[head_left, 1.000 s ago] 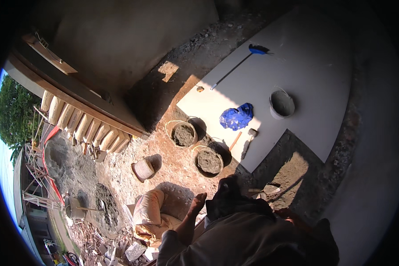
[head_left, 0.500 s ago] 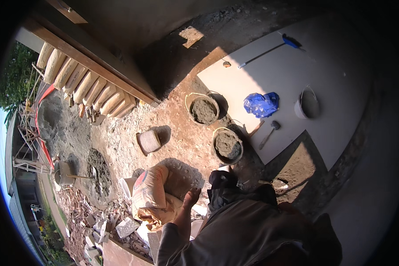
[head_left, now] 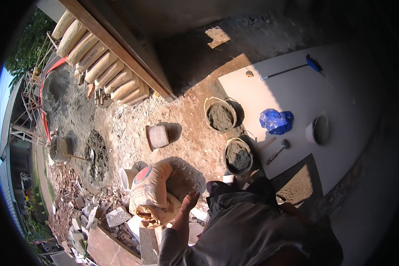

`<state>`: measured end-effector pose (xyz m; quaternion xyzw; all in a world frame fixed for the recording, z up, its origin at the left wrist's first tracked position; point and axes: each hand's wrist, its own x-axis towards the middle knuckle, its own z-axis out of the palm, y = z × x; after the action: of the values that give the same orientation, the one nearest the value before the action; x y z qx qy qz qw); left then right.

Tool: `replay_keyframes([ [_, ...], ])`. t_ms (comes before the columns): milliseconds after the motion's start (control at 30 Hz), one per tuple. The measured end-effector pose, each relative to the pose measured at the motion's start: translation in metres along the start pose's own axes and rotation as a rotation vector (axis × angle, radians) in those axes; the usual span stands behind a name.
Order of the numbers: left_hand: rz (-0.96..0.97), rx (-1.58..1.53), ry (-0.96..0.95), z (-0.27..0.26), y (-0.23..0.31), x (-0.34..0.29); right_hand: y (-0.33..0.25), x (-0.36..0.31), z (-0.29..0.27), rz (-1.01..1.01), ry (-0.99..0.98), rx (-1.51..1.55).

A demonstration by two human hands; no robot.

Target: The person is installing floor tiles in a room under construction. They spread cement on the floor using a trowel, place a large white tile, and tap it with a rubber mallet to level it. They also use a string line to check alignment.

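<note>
My left hand (head_left: 190, 202) hangs beside my body with its fingers loosely stretched and nothing visible in it. Close by stands a tan paper sack (head_left: 150, 189), its mouth crumpled. My right hand (head_left: 292, 210) is a dim shape in shadow at my other side, and its fingers are hidden. Ahead of my feet are two buckets, one farther (head_left: 207, 119) and one nearer (head_left: 226, 165), both holding grey mortar (head_left: 220, 116). A trowel-like tool (head_left: 277, 153) with a dark head lies on the pale board (head_left: 292, 133), next to a short wooden stick (head_left: 267, 143).
The board also bears a crumpled blue plastic bag (head_left: 276, 121), a blue-headed broom (head_left: 314, 64) and a pale bucket (head_left: 310, 133). A cylindrical container (head_left: 157, 137) stands mid-floor. Stacked sacks (head_left: 95, 60) line the wooden beam (head_left: 119, 48); rubble (head_left: 117, 217) and a slab (head_left: 106, 248) lie left.
My view has turned, so the buckets and board sit farther right in it. A light-coloured object with a handle near my right side now barely shows. My left hand stays low beside the sack.
</note>
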<state>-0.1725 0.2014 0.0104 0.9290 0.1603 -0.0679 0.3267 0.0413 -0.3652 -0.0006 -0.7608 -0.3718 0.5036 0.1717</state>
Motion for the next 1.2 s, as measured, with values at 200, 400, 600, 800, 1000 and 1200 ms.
replay_keyframes([
  [200,-0.556,-0.302,0.065,-0.002,0.053,-0.021,0.011,0.043,-0.043,0.117,-0.122,0.034],
  [400,-0.685,-0.434,0.198,-0.009,0.088,-0.045,0.003,0.073,-0.093,0.015,-0.205,-0.086],
  [600,-0.775,-0.367,0.192,-0.041,0.055,-0.036,0.017,0.14,-0.093,0.14,-0.361,-0.224],
  [800,-0.736,-0.27,-0.139,-0.09,-0.051,0.018,-0.032,0.237,-0.111,0.075,-0.176,-0.122],
  [1000,-0.674,-0.279,0.166,-0.18,-0.164,0.078,-0.187,0.291,-0.195,0.455,0.043,0.345],
  [1200,-0.655,-0.471,0.242,-0.229,-0.204,0.12,-0.236,0.346,-0.25,0.396,0.068,0.043],
])
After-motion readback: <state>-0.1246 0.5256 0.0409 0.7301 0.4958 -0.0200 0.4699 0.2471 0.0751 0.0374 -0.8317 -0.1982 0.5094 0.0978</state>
